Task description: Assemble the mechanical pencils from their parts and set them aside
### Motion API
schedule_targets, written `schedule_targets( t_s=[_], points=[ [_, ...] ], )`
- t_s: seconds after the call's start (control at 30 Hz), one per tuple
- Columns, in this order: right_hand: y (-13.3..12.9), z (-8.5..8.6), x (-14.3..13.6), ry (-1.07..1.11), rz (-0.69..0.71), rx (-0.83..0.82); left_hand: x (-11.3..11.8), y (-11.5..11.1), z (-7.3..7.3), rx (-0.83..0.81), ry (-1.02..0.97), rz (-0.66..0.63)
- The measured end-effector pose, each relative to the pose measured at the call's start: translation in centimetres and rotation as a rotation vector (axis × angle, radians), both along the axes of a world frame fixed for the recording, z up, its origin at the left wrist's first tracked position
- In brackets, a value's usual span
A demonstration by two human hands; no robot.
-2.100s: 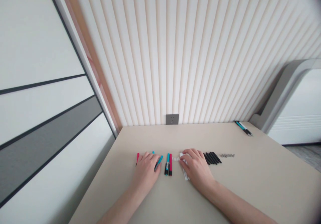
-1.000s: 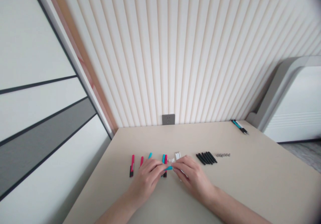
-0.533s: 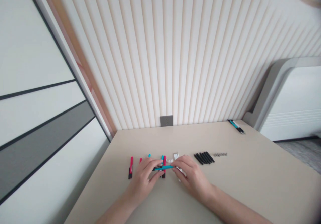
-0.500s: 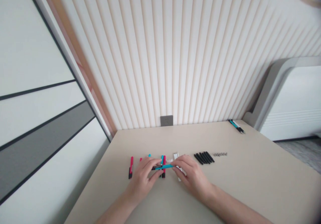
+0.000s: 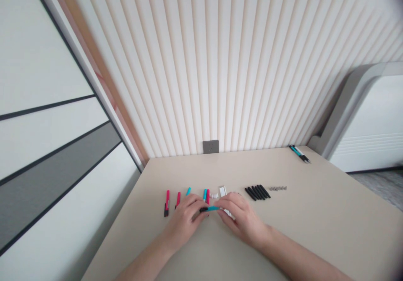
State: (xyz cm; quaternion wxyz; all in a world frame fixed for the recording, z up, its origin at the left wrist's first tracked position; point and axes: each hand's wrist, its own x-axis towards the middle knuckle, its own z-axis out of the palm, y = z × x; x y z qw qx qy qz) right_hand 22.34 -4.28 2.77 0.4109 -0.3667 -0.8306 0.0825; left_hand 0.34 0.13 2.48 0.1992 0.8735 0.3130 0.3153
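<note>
Between both hands lies a blue pen barrel (image 5: 212, 208) with a black end, held level just above the table. My left hand (image 5: 187, 216) is closed around its black end, and my right hand (image 5: 241, 214) pinches the blue end. Behind the hands are pink barrels (image 5: 167, 201) and blue barrels (image 5: 188, 191) with black parts, some partly covered by my fingers. Small white pieces (image 5: 214, 196) sit beside them. Thin white refills (image 5: 223, 190) stick out from behind my right hand.
Right of my hands lies a row of black grips (image 5: 257, 192), then small metal pieces (image 5: 278, 188). Several pens (image 5: 299, 153) rest at the table's far right corner. A wall socket (image 5: 210, 146) sits above the back edge of the table (image 5: 315, 230).
Both hands with the pen barrel have shifted slightly to the right in view. The view has tilted a little, so the table's contents appear higher. Both hands keep their hold.
</note>
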Motion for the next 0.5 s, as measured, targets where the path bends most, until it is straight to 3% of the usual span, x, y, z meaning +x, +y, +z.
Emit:
schedule_targets(
  t_s=[0.1,0.2,0.3,0.5],
  points=[
    [-0.1,0.2,0.1,-0.007,-0.042,0.024,-0.1,0.1,0.0,-0.065,-0.059,0.026],
    [0.4,0.2,0.4,0.015,-0.241,-0.031,-0.2,0.3,-0.1,-0.136,-0.158,0.103],
    [1.2,-0.2,0.9,-0.126,-0.4,-0.12,-0.3,0.4,-0.2,-0.158,-0.211,0.154],
    [1.5,-1.4,0.9,-0.352,-0.505,-0.245,-0.3,0.4,-0.2,0.112,-0.021,0.126]
  ],
)
